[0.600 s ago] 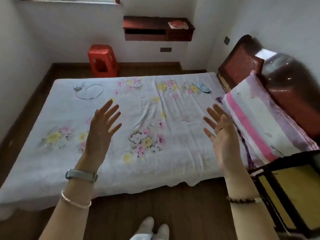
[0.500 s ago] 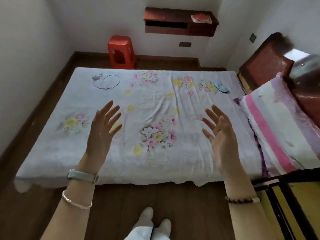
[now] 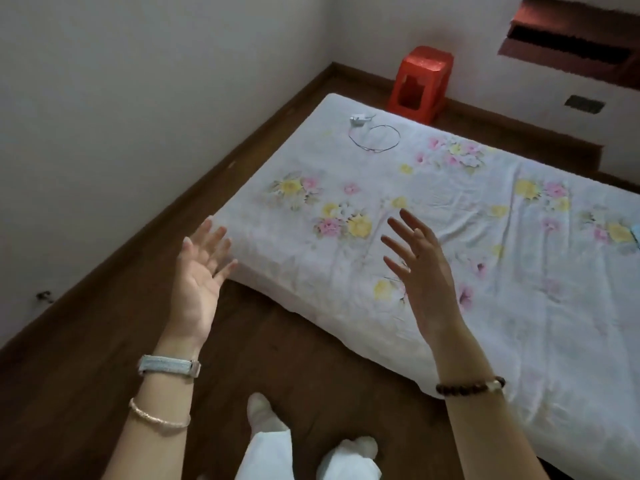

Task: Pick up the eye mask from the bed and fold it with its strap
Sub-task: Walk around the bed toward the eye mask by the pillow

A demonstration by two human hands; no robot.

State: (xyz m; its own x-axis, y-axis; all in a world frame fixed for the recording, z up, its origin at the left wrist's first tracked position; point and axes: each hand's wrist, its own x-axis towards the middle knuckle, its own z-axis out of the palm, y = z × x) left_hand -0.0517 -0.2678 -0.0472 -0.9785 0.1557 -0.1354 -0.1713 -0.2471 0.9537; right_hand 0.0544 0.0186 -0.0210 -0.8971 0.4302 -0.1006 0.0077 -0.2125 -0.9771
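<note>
Only a sliver of the blue eye mask (image 3: 636, 233) shows at the right edge of the view, lying on the flowered white bed sheet (image 3: 485, 265). My left hand (image 3: 199, 282) is raised over the bed's near left corner, palm up, fingers spread, holding nothing. My right hand (image 3: 424, 268) hovers above the sheet's near side, fingers apart and empty. Both hands are far to the left of the mask.
A small white charger (image 3: 358, 118) with a looped thin cable (image 3: 375, 138) lies at the bed's far left corner. A red plastic stool (image 3: 420, 83) stands behind the bed by the wall. A dark wooden wall shelf (image 3: 571, 39) hangs at top right. Dark wood floor surrounds the bed.
The view has swung left: pillow and headboard have left the frame and the eye mask has slid to the right edge. Both hands stay raised and open, now over the bed's left corner.
</note>
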